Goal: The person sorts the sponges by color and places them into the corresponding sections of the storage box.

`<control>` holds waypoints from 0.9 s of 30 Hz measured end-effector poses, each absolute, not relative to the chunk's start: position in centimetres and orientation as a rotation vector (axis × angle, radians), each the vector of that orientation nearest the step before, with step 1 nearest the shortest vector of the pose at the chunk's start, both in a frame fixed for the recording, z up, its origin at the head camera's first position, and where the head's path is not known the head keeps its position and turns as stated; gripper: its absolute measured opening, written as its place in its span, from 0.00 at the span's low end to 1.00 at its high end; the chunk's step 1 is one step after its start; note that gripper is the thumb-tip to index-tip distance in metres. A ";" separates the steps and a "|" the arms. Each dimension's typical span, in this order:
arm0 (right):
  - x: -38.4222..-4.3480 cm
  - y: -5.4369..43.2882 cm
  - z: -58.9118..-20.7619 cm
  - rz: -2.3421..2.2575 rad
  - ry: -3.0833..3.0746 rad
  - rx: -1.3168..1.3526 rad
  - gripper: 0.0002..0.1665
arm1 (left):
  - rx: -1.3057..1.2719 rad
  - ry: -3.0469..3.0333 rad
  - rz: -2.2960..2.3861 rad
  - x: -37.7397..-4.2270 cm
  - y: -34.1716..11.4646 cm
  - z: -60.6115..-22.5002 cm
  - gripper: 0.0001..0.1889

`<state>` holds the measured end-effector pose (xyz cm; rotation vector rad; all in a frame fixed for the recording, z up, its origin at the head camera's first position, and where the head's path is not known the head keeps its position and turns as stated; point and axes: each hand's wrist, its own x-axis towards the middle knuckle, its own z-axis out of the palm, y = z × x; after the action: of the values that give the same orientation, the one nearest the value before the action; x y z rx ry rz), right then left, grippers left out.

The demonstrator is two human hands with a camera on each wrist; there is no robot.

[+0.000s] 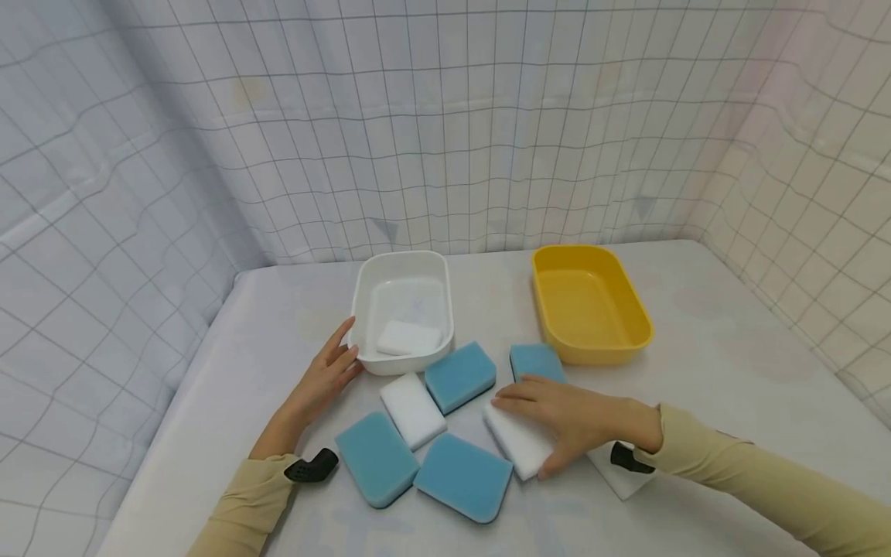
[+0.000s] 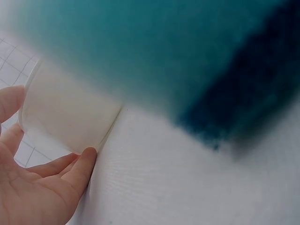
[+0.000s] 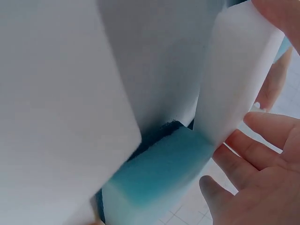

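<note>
My left hand (image 1: 327, 379) touches the front left corner of a white tub (image 1: 362, 309) with its fingers extended; in the left wrist view the fingertips lie against the tub's wall (image 2: 65, 108). A white sponge (image 1: 411, 338) lies inside that tub. On the right, my right hand (image 1: 571, 418) spans another white sponge (image 1: 518, 441), thumb at its near end and fingers at the far end. The right wrist view shows this white sponge (image 3: 234, 70) between thumb and fingers, close beside a blue sponge (image 3: 159, 168).
A yellow tub (image 1: 592, 309) stands at the back right. Several blue sponges, including one in front (image 1: 465, 476) and one by the white tub (image 1: 461, 377), lie around a white sponge (image 1: 414, 410). Another white piece (image 1: 623, 476) shows partly under the right wrist.
</note>
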<state>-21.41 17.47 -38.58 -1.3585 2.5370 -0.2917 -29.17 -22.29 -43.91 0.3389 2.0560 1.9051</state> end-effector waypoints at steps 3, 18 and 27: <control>-21.4 17.6 -38.3 -0.321 2.531 -1.341 0.59 | 0.339 2.051 1.909 -29.1 -22.3 -43.9 0.34; -21.2 17.2 -37.7 -0.438 2.496 -1.257 0.57 | 0.333 2.066 1.897 -28.8 -22.5 -43.9 0.35; -21.8 16.6 -36.7 -0.426 2.517 -1.254 0.57 | 0.354 2.053 1.903 -28.9 -22.3 -43.4 0.35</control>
<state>-21.85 16.60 -36.68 -1.2538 2.5169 -0.4261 -28.89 -22.28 -43.40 0.3536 2.0534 1.9029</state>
